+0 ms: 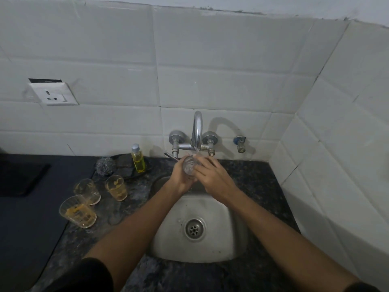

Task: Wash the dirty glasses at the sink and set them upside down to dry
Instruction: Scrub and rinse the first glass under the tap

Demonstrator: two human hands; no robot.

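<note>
Single head-worn wide-angle view, looking forward and steeply down from close above the steel sink point(210, 247), taking in the dark counter point(248, 175) and tiled wall point(210, 60) behind.

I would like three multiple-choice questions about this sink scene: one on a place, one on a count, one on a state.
1. Where is the soap bottle?
A. in the sink
B. on the counter left of the tap
C. right of the tap

2. How many dirty glasses stand on the counter?
A. one
B. three
C. five

3. What state is the tap in?
A. running
B. off
C. covered

Answers:
1 B, it stands beside the steel scrubber.
2 B, stained glasses and.
3 A, water falls into the held glass, gripped by the left hand and right hand.
</note>
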